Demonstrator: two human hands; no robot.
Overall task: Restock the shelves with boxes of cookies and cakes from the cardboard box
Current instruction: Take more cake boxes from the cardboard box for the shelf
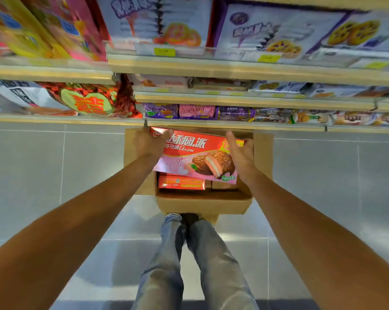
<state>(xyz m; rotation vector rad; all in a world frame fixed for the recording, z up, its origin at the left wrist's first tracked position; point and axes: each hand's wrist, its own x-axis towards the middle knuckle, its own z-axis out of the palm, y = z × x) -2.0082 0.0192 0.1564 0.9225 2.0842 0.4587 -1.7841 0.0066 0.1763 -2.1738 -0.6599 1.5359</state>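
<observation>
- Up it comes: the flat red-and-pink cardboard chocolate-pie box [195,153] hangs tilted over the open brown cardboard box [202,204] on the grey tiled floor [54,175].
- Left hand [149,142] is at the pie box's 10 o'clock corner, its grip clamped round the edge.
- Right hand [239,151] is at 3 o'clock, grip apart, fingers fairly straight against the box's end.
- An orange-red carton [181,183] lies inside, at 6 o'clock of the pie box.
- Stocked wooden-edged shelves [233,101] stand at 12 o'clock.
</observation>
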